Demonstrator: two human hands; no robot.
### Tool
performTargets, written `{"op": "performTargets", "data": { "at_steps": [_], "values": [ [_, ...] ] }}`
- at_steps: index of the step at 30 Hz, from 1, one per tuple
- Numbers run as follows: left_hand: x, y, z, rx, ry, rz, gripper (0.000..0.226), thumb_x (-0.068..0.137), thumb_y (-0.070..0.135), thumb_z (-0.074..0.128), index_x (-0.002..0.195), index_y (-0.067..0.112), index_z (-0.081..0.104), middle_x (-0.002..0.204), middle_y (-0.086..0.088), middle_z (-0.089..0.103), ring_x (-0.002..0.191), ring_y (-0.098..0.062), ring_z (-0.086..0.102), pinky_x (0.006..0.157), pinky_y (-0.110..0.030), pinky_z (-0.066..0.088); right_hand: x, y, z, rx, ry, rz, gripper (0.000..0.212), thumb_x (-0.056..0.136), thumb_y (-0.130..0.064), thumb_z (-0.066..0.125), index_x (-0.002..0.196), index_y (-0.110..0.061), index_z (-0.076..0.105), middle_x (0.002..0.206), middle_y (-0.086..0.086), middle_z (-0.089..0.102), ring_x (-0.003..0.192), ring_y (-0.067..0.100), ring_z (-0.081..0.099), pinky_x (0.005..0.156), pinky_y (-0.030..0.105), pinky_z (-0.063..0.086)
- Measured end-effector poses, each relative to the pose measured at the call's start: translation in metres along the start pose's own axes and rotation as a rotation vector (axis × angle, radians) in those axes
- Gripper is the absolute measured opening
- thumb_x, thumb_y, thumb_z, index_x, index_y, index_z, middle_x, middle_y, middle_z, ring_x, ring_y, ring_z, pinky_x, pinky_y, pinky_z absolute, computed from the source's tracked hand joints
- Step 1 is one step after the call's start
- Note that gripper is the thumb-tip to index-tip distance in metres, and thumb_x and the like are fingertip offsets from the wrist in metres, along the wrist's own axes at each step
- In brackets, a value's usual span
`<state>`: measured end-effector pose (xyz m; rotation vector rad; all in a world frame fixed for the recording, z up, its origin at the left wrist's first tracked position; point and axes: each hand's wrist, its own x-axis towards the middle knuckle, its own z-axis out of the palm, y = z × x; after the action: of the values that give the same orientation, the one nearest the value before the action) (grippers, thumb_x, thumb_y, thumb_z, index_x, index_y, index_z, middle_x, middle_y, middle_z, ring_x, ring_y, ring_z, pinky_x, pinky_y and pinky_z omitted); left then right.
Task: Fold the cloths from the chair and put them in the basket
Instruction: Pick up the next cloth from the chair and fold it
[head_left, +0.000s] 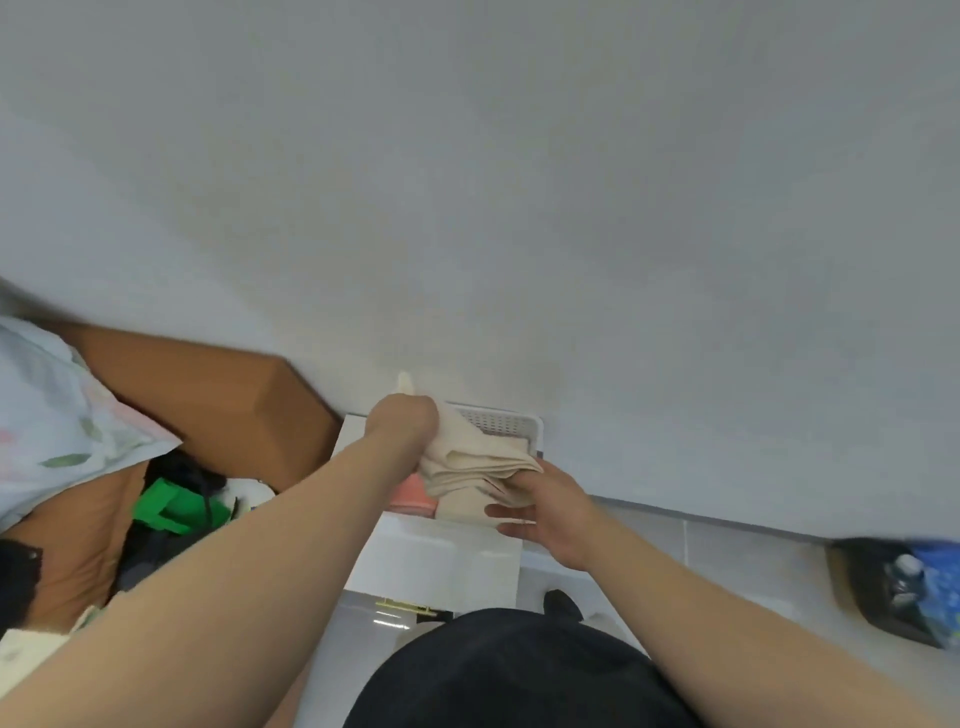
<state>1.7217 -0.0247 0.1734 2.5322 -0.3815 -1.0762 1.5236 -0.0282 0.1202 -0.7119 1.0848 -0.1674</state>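
Beige folded cloth (475, 462), soft and layered, is held over the white perforated basket (498, 418); its long axis runs from 10 o'clock to 4 o'clock; my left grip (402, 426) is clamped on the 10 o'clock end; my right grip (550, 512) supports the 4 o'clock end with straight fingers, not closed; a pink cloth (410, 496) lies inside already, at 7 o'clock; I judge the move is straight down.

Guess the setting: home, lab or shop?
Probably a home, a bedroom or laundry corner: a wooden chair heaped with loose clothes, floral fabric beside it, and a white plastic basket by a plain wall, a folded beige cloth held over it.
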Motion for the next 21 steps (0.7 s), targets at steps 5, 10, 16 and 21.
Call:
{"op": "performTargets", "data": {
  "at_steps": [5,10,16,21],
  "values": [
    [0.020,-0.001,-0.003,0.027,-0.109,0.079,0.040,0.100,0.021,0.041,0.130,-0.003,0.054,0.128,-0.019,0.060,0.116,-0.035,0.058,0.092,-0.034,0.047,0.022,0.004,0.032,-0.351,0.475,-0.047,0.015,0.087,-0.018,0.056,0.085,-0.009,0.067,0.075,0.013,0.074,0.068,0.029,0.075,0.071,0.044,0.063],
    [0.054,-0.031,-0.001,-0.150,-0.200,0.078,0.041,0.085,0.033,0.055,0.116,0.006,0.056,0.110,-0.017,0.066,0.099,-0.039,0.065,0.084,-0.050,0.059,0.022,0.009,0.044,-0.376,0.621,0.027,0.020,0.093,-0.006,0.047,0.078,-0.006,0.060,0.072,0.017,0.069,0.059,0.032,0.073,0.050,0.033,0.055],
    [0.109,-0.066,0.005,-0.052,-0.295,0.166,0.072,0.072,0.055,0.053,0.129,0.009,0.052,0.110,-0.011,0.067,0.101,-0.035,0.066,0.091,-0.050,0.056,0.010,0.042,0.058,0.003,0.355,0.017,0.025,0.099,-0.009,0.050,0.123,-0.013,0.058,0.111,0.014,0.071,0.087,0.030,0.075,0.084,0.042,0.059],
    [0.064,-0.047,-0.014,0.132,-0.392,0.406,0.050,0.100,0.044,0.047,0.131,0.005,0.056,0.123,-0.011,0.065,0.110,-0.031,0.062,0.097,-0.039,0.050,0.006,0.066,0.047,0.536,0.097,0.122,0.061,0.079,-0.007,0.040,0.138,-0.006,0.052,0.139,0.028,0.054,0.122,0.048,0.057,0.108,0.060,0.040]
  ]
}}
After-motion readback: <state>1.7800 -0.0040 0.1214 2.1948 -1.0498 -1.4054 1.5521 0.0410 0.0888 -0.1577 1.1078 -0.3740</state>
